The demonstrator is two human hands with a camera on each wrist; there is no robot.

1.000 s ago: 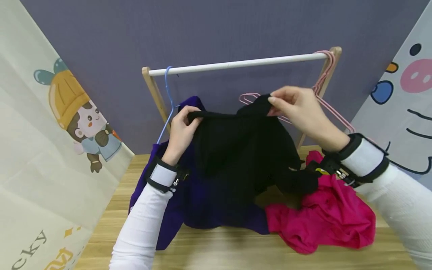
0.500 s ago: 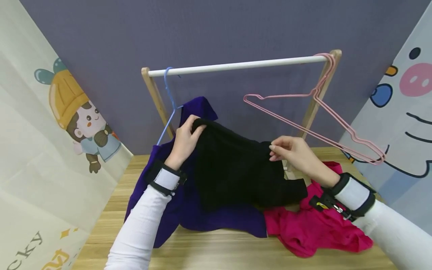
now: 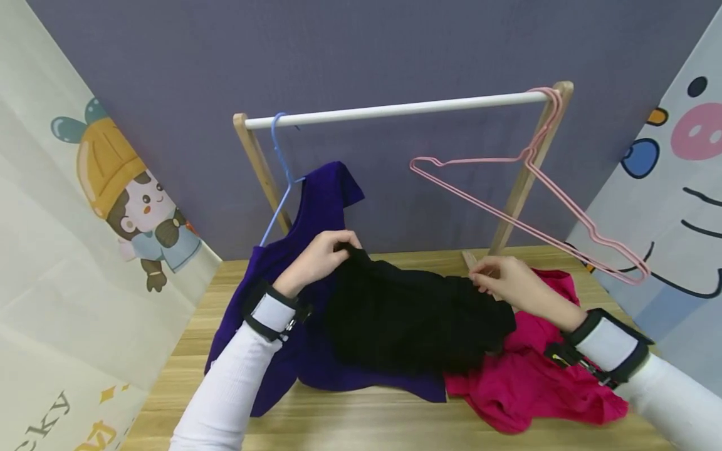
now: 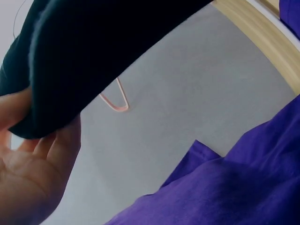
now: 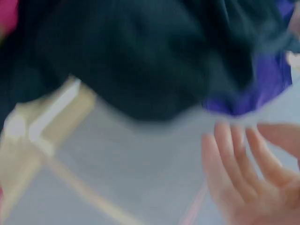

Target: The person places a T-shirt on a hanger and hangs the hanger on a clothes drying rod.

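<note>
My left hand (image 3: 329,254) pinches the edge of a black garment (image 3: 417,322); in the left wrist view the thumb and fingers close on its fold. The black garment lies bunched over a purple T-shirt (image 3: 316,207) and partly over a bright pink garment (image 3: 541,382). My right hand (image 3: 502,275) is just beyond the garment's right end. In the right wrist view its fingers (image 5: 225,145) are loosely extended and apart from the cloth. The purple T-shirt is partly on a blue hanger (image 3: 279,210) at the left of the rail.
A small clothes rack with a white rail (image 3: 395,111) and wooden posts (image 3: 510,207) stands at the back. Pink hangers (image 3: 479,203) hang at its right end. The wooden table (image 3: 361,426) runs beneath, against a grey wall, with cartoon-printed panels on both sides.
Both hands have come down with the black garment, which has sunk from being held up to lying on the other clothes. My right hand has let go of its edge.
</note>
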